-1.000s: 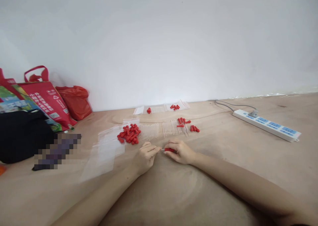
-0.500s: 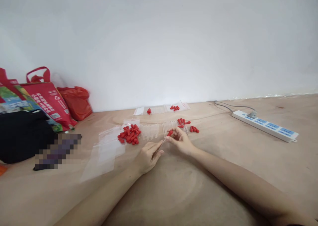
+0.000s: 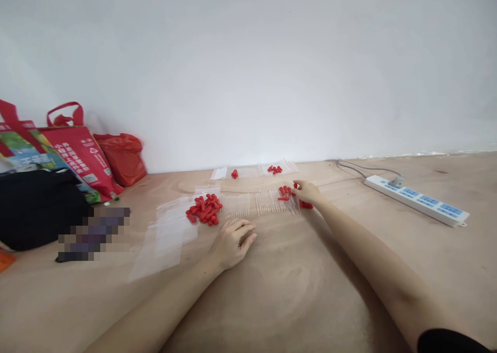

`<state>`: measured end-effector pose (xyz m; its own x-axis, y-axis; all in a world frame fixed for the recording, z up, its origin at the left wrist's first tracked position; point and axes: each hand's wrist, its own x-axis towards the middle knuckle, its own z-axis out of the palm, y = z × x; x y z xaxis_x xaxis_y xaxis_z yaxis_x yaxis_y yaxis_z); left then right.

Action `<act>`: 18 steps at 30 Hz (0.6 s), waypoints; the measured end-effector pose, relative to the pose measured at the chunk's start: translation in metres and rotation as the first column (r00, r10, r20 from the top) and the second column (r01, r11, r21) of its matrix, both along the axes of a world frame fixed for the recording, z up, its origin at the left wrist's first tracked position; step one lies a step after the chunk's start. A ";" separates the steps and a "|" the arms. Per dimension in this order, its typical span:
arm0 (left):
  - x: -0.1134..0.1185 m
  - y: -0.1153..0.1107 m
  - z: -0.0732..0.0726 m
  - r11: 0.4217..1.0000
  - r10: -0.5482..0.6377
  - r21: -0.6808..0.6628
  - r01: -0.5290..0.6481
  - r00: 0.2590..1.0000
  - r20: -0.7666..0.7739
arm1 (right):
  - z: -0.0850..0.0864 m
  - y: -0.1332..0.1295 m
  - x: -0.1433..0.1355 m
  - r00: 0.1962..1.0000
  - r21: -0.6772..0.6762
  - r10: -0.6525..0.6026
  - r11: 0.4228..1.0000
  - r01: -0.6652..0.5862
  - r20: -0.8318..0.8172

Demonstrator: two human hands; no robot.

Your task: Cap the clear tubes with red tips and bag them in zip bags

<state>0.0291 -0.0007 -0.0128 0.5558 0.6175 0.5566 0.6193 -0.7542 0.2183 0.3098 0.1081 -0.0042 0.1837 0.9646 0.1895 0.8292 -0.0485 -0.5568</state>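
Note:
My right hand [image 3: 309, 192] reaches over the right side of the spread, its fingertips closed on a red rubber bulb [image 3: 295, 185]. Whether a tube is attached to that bulb I cannot make out. Just left of it, red bulbs [image 3: 284, 191] sit at the ends of some thin clear tubes [image 3: 267, 202]. More loose bulbs [image 3: 306, 205] lie under the right hand, partly hidden. My left hand [image 3: 233, 241] rests on the table, fingers loosely bent and apart, with nothing visible in it. Beyond it are a second row of clear tubes [image 3: 235, 205] and a heap of red bulbs [image 3: 204, 209].
Clear plastic bags [image 3: 166, 239] lie flat left of the heap. Farther back is another bag [image 3: 250, 172] with tubes and bulbs. A power strip [image 3: 415, 200] with its cable is at right. Shopping bags [image 3: 83, 156] and a black cloth item [image 3: 39, 208] stand at left.
My right hand has moved right and away from my left hand, from a bulb on a tube held between both hands to the bulbs at right. My left hand has let go.

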 end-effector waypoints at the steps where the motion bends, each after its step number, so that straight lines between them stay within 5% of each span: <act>1: 0.000 0.000 0.000 1.000 0.000 -0.002 0.000 1.000 -0.002 | -0.001 0.000 -0.001 1.000 -0.007 0.004 1.000 -0.004 0.014; 6: 0.000 -0.002 0.000 0.998 0.061 -0.001 -0.061 0.998 -0.006 | 0.002 -0.006 -0.005 0.994 0.049 0.041 0.998 -0.046 0.099; 12: 0.001 0.009 0.003 0.919 0.391 -0.017 -0.393 0.917 -0.084 | -0.008 -0.013 -0.015 0.906 0.192 0.365 0.894 -0.405 0.215; 18: 0.032 0.041 0.022 0.819 0.552 -0.033 -0.573 0.803 -0.224 | -0.016 -0.016 -0.025 0.916 0.291 0.343 0.873 -0.392 0.206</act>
<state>0.0615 0.0402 0.0088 0.1849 0.8989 0.3973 0.9652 -0.2421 0.0985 0.2852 0.0925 -0.0200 -0.2252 0.8388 0.4957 0.8234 0.4358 -0.3634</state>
